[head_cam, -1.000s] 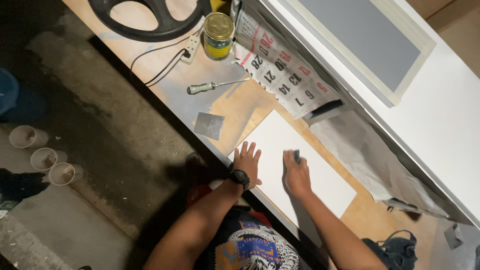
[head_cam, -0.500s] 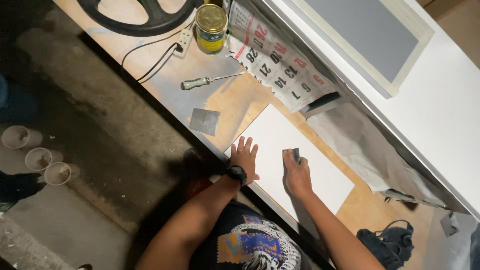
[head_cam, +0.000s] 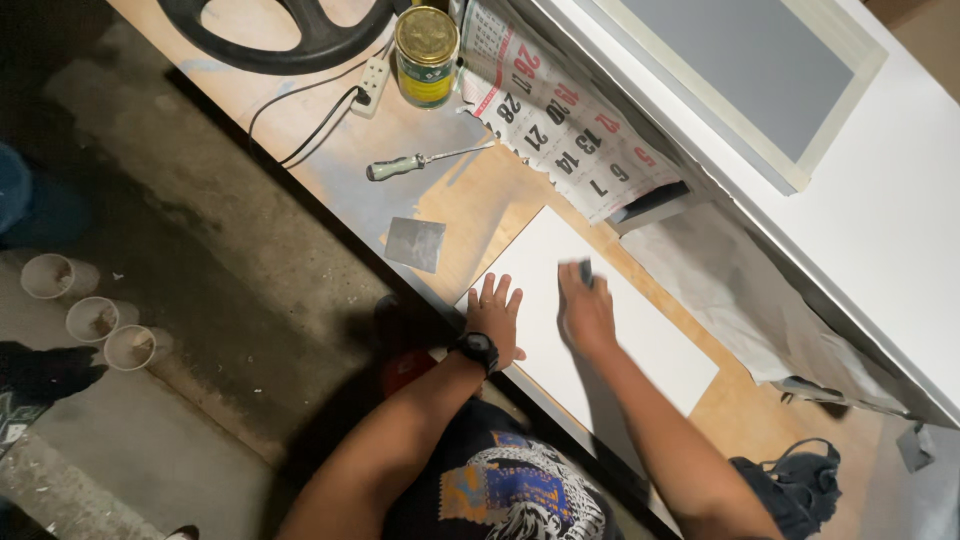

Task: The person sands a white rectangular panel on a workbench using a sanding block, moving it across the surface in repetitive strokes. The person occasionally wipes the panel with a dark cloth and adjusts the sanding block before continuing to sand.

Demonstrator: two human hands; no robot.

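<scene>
The right hand point(head_cam: 587, 312) is motion-blurred, and the small dark thing point(head_cam: 585, 270) under its fingers is mostly covered, so its kind cannot be told. The black ring point(head_cam: 290, 45) and the tin can point(head_cam: 427, 42) are cut off by the top edge. The white board point(head_cam: 600, 320) is partly hidden beneath both forearms at its near edge.

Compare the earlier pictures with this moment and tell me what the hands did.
The right hand, pressing a small dark block on the white board, is motion-blurred and sits slightly further up the board than before. Nothing was picked up or released. The left hand stays flat on the board's near edge; the screwdriver, tin can and grey sheet lie where they were.
</scene>
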